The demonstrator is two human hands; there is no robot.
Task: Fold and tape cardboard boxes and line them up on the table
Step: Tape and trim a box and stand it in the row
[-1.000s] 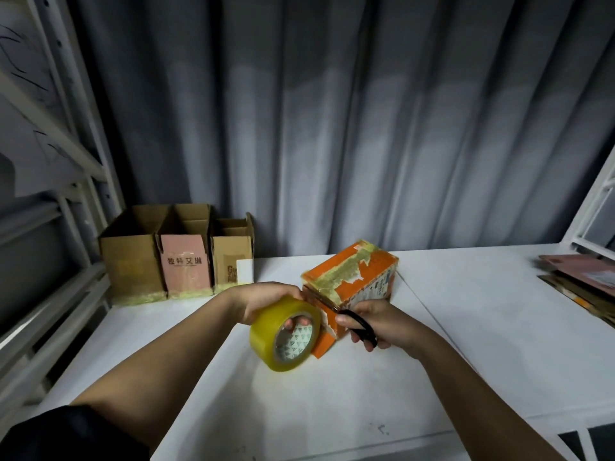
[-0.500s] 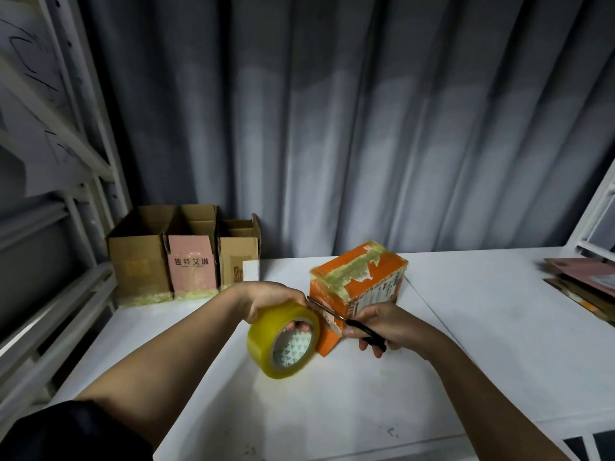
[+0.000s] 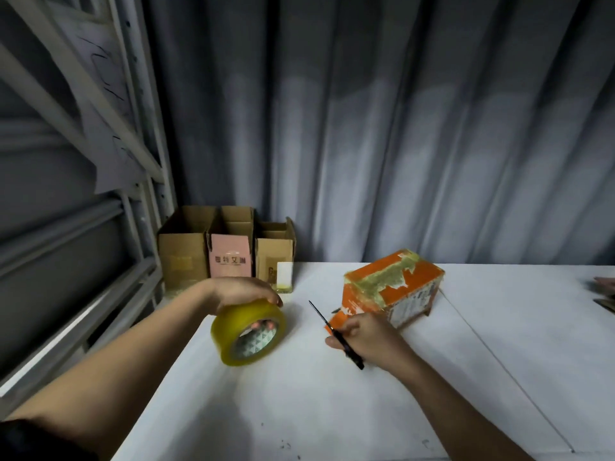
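An orange cardboard box [image 3: 396, 287] with yellowish tape across its top lies on the white table [image 3: 332, 394], right of centre. My right hand [image 3: 369, 341] holds black scissors [image 3: 336, 334] just in front of the box's near-left corner, blades pointing up and left. My left hand [image 3: 243, 294] grips a yellow roll of tape [image 3: 248, 332] from above, fingers through its core, a little left of the scissors and apart from the box. Three folded boxes [image 3: 226, 251] stand in a row at the table's back left.
A grey metal shelf frame [image 3: 139, 194] rises on the left. A grey curtain [image 3: 399, 128] hangs behind the table. Flat cardboard pieces [image 3: 605, 291] lie at the far right edge. A small white card [image 3: 285, 276] leans on the rightmost lined-up box.
My left hand has pulled the tape roll left, away from the orange box. My right hand has drawn the scissors back from the box's corner. The camera has turned left.
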